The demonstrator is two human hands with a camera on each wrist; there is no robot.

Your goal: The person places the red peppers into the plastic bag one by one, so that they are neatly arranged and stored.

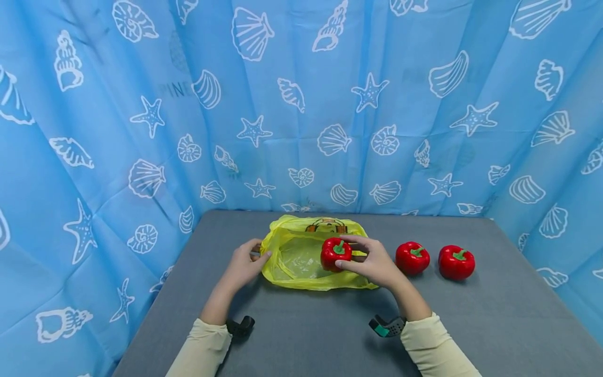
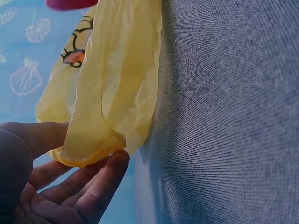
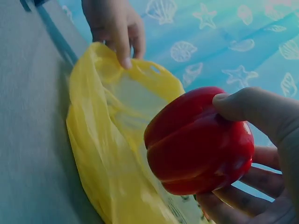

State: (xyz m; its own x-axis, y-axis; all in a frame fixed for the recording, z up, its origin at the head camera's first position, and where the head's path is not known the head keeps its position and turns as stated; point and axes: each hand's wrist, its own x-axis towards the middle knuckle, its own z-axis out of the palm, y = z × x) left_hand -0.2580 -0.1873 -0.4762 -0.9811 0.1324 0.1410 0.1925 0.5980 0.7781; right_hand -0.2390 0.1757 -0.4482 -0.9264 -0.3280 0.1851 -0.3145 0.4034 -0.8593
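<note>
A yellow plastic bag (image 1: 278,275) lies on the table with its mouth spread wide, a printed cartoon figure on its far side. My left hand (image 1: 247,263) pinches the bag's left edge, thumb inside the rim and fingers behind it, as the left wrist view shows. Over the right part of the opening, my right hand (image 1: 372,260) grips a red bell pepper (image 1: 335,254) with a green stem. In the right wrist view the thumb lies on top of the pepper (image 3: 201,142) and the fingers support it underneath.
Two more red bell peppers, a nearer-in one (image 1: 412,258) and an outer one (image 1: 456,262), sit to the right of the bag on the grey table (image 1: 320,335). A blue curtain (image 1: 292,131) with white shell prints hangs behind and at both sides.
</note>
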